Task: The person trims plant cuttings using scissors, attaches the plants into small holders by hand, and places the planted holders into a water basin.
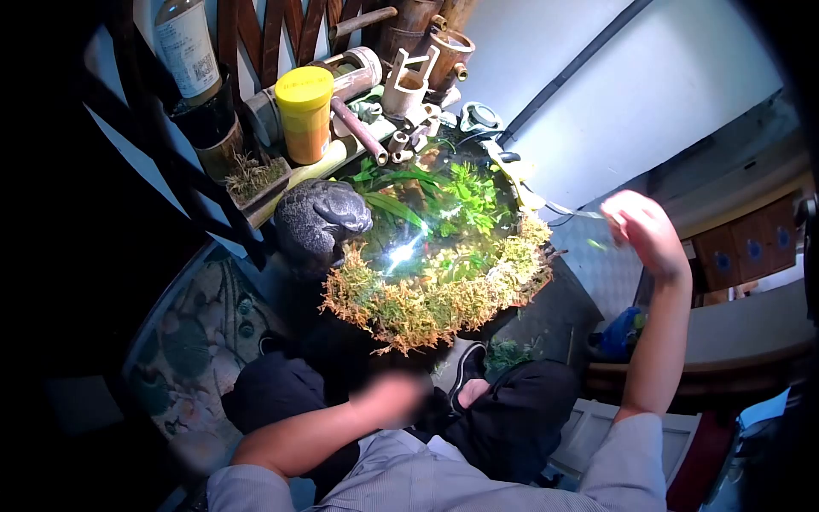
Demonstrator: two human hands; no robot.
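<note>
Seated over a moss-rimmed pool, right hand raised clear of its edge

Nearest my camera, a person in dark trousers (529, 418) sits with the left hand (392, 398) low over the lap; it is blurred, and I cannot tell how its fingers stand. A gap separates it from the near edge of the moss (401, 311).

Beyond, the pool (522, 264) fills the centre, with green leaves (473, 200) in its water. The right hand (640, 226) hangs outside its right edge, open space around it, fingers curled inward; I cannot tell whether they clamp anything. A green scrap (596, 245) shows just beside them.

A dark stone figure (311, 218) closes off the pool's left edge. Behind, a yellow-lidded jar (305, 115) and bamboo pieces (409, 90) crowd the back. Farther right, a pale wall (546, 43) rises, crossed by a dark pipe (572, 75).
</note>
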